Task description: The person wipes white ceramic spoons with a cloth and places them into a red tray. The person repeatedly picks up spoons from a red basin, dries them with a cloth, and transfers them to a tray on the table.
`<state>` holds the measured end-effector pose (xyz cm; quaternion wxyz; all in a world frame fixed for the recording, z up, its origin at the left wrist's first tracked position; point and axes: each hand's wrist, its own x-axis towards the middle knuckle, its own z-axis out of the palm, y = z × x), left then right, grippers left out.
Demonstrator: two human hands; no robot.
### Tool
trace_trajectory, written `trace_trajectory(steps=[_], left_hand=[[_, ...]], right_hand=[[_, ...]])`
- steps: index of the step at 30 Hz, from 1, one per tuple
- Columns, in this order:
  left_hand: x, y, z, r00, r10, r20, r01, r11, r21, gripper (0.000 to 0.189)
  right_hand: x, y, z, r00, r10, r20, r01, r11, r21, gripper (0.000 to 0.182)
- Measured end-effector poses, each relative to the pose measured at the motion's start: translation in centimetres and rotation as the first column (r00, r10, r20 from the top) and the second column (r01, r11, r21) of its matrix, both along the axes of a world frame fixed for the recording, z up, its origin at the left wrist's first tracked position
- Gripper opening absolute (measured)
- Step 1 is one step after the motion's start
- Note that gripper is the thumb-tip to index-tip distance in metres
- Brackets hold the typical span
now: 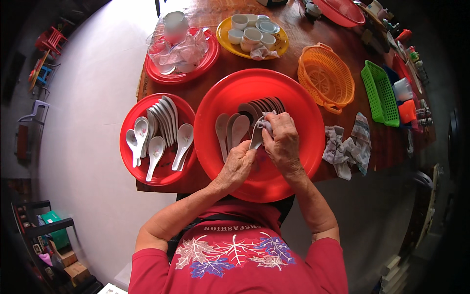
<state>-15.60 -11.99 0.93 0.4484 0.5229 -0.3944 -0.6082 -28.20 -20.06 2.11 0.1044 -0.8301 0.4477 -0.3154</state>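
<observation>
Over a large red plastic basin (216,106), my left hand (237,161) grips the handle of a white soup spoon (256,137). My right hand (282,137) pinches a greyish cloth (265,125) against that spoon's bowl. Inside the basin several more soup spoons (240,128) lean in a row, some face down and partly behind my hands. To the left, a smaller red tray (126,154) holds many white soup spoons (161,117), several with a floral print in the bowl. The left hand is nearest this tray.
Behind stand a red tray (154,75) with glassware and clear plastic, and a yellow plate (226,40) of white cups (252,35). An orange colander (308,70), crumpled cloths (343,150) and a green basket (378,92) lie right. The wooden table's front edge (158,188) is close to my body.
</observation>
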Motion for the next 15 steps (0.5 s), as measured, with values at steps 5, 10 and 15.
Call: trace_trajectory(steps=[5,10,15], left_hand=[[0.3,-0.1,0.4,0.999,0.028,-0.015,-0.029,0.999,-0.032,0.025],[0.1,-0.4,1.7,0.997,0.076,-0.030,-0.077,0.997,-0.020,0.050],[0.5,-0.4,1.3,0.995,0.076,-0.066,-0.077,0.997,-0.012,0.058]], right_hand=[[0.6,0.1,1.7,0.982,0.167,0.083,-0.173,0.983,0.063,0.026],[0.1,0.5,1.9,0.951,0.270,0.153,-0.293,0.944,0.150,0.024],[0.1,2.2,2.7,0.899,0.347,0.268,-0.407,0.888,0.215,0.021]])
